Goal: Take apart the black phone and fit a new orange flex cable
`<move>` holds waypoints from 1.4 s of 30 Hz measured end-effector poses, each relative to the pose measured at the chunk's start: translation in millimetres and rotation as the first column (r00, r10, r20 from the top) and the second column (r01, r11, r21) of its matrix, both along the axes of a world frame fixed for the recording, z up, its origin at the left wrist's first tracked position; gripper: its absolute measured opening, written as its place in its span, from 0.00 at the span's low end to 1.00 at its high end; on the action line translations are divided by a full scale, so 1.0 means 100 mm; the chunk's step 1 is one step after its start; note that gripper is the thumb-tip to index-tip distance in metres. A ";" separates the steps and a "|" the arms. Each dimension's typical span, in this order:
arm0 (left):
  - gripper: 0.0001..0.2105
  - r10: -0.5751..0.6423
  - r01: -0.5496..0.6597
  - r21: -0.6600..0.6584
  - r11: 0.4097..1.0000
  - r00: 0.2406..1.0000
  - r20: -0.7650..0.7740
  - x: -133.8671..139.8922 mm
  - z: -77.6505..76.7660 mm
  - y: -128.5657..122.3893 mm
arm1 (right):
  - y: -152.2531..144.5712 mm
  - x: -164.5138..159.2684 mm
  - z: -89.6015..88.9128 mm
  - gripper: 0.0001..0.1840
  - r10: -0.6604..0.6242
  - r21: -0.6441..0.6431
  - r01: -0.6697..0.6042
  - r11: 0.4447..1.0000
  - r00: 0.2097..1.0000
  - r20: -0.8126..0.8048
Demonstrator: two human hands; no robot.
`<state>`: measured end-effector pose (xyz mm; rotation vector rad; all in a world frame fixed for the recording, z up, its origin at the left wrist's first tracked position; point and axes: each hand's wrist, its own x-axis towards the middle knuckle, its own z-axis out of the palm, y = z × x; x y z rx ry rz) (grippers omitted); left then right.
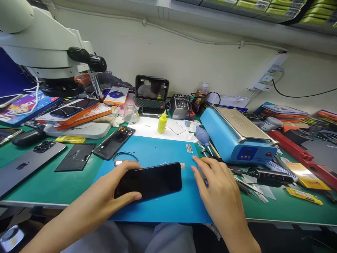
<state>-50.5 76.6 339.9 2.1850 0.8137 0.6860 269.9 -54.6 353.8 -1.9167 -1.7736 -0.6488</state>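
My left hand (119,189) grips the left end of a smartphone (155,181), its thumb across the near edge and its fingers behind. The phone's dark screen faces me, tilted above the blue mat (150,211). To the right of the phone my right hand (217,186) is over the mat's right edge, fingers loosely bent and apart. A small object with a dark tip (206,182) shows under its palm; what it is, and whether the hand touches it, I cannot tell. Behind the phone lie a thin black cable (126,153) and a small label (189,148).
Left lie a grey phone (34,165), a black battery-like panel (75,158) and an opened phone back (114,142). A yellow bottle (162,123) stands behind the mat. A blue heating machine (238,137) and several tools (252,189) flank the right. A microscope (58,59) overhangs the left.
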 end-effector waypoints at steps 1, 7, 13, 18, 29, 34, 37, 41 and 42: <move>0.16 -0.022 0.023 -0.041 0.999 1.000 0.020 0.00 0.03 -0.01 | 0.06 -0.01 0.01 0.19 0.051 -0.028 -0.051 0.998 0.999 -0.004; 0.10 0.026 0.002 -0.181 0.983 0.988 0.155 0.05 0.07 -0.05 | 0.30 0.01 0.01 0.20 0.211 -0.138 -0.220 0.966 0.974 -0.079; 0.03 0.021 0.050 -0.303 0.952 0.973 0.228 0.03 0.11 -0.01 | 0.31 0.05 0.09 0.20 0.243 -0.019 -0.247 0.969 0.963 -0.114; 0.04 -0.022 0.129 -0.387 0.913 0.963 0.268 -0.01 0.16 0.05 | 0.15 -0.29 0.35 0.07 0.170 0.202 -0.140 0.969 0.975 -0.144; 0.05 -0.076 0.229 -0.435 0.871 0.937 0.340 -0.02 0.11 0.01 | 0.28 -1.16 0.47 0.15 0.432 0.127 -0.423 0.897 0.901 -0.050; 0.06 -0.069 0.237 -0.429 0.872 0.926 0.372 -0.02 0.10 0.01 | 0.27 -1.08 0.49 0.20 0.488 0.014 -0.493 0.870 0.865 0.119; 0.09 -0.071 0.247 -0.430 0.868 0.920 0.385 -0.02 0.09 0.01 | 0.24 -1.02 0.50 0.24 0.538 -0.053 -0.538 0.841 0.826 0.169; 0.13 -0.078 0.261 -0.444 0.857 0.918 0.389 -0.02 0.10 0.01 | 0.21 -1.02 0.46 0.25 0.538 -0.012 -0.542 0.840 0.832 0.137; 0.14 -0.081 0.266 -0.446 0.854 0.917 0.391 -0.02 0.10 0.00 | 0.20 -1.02 0.45 0.25 0.541 0.003 -0.545 0.838 0.832 0.128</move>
